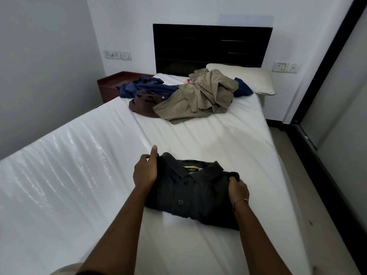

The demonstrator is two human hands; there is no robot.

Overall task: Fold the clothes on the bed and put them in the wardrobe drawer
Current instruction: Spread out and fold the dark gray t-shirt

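A dark grey polo shirt (pixel 195 193) lies folded into a rectangle on the white bed (pixel 228 139), collar facing away from me. My left hand (pixel 146 169) grips its left shoulder edge, thumb pointing up. My right hand (pixel 237 188) is closed on the shirt's right shoulder edge. Farther up the bed lies an unfolded heap: a khaki garment (pixel 200 98) on top, a brown garment (pixel 142 105) to its left, and navy blue clothes (pixel 145 87) behind them.
A white pillow (pixel 252 78) rests against the dark headboard (pixel 210 46). A reddish bedside table (pixel 113 84) stands left of the bed. The left side of the mattress is covered in shiny plastic (pixel 65 169). A dark-framed sliding wardrobe door (pixel 337 108) runs along the right.
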